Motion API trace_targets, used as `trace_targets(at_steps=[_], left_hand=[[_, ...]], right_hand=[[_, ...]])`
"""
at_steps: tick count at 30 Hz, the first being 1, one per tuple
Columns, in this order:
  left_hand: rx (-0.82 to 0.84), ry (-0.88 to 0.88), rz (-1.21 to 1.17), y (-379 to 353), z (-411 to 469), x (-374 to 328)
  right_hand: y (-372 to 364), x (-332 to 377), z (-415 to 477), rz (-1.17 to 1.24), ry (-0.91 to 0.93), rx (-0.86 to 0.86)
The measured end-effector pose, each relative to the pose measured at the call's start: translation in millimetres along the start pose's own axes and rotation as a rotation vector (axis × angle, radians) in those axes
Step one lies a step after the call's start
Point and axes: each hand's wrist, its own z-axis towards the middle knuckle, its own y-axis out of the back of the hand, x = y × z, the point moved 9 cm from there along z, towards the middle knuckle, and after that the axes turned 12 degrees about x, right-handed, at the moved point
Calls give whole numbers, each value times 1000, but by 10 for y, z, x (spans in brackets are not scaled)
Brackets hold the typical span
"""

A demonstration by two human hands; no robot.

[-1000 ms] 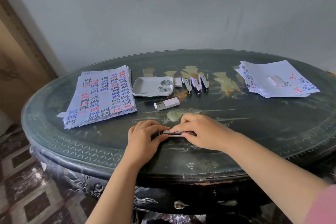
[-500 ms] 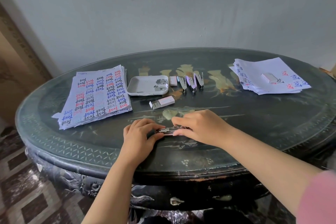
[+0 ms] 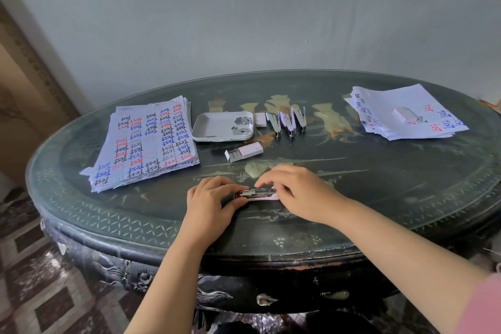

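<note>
A small pink stapler [image 3: 257,194] lies on the dark oval table [image 3: 379,198], its metal channel facing up. My left hand [image 3: 210,199] pinches its left end between thumb and fingers. My right hand [image 3: 301,192] curls over its right end, fingertips on the metal channel. An open box of staples [image 3: 244,152] lies just beyond my hands.
A stack of printed sheets [image 3: 146,141] lies at the left. A white tray [image 3: 217,127] with loose staples sits mid-table, next to a small box [image 3: 260,119] and three staplers [image 3: 288,122]. A second paper pile [image 3: 406,114] at the right carries a staple box [image 3: 405,114].
My right hand's fingers have slid a little right along the stapler, baring more of its metal channel. The camera has shifted slightly.
</note>
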Motion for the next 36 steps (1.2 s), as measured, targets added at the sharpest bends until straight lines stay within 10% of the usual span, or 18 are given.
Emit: trace_targets(at_steps=[23,36], left_hand=[[22,7,-8,-8,-1,4],[13,17,13,-14,-3,-2]], right_hand=[[-56,274,334,-410,17,400],[26,299,309,-379,43,312]])
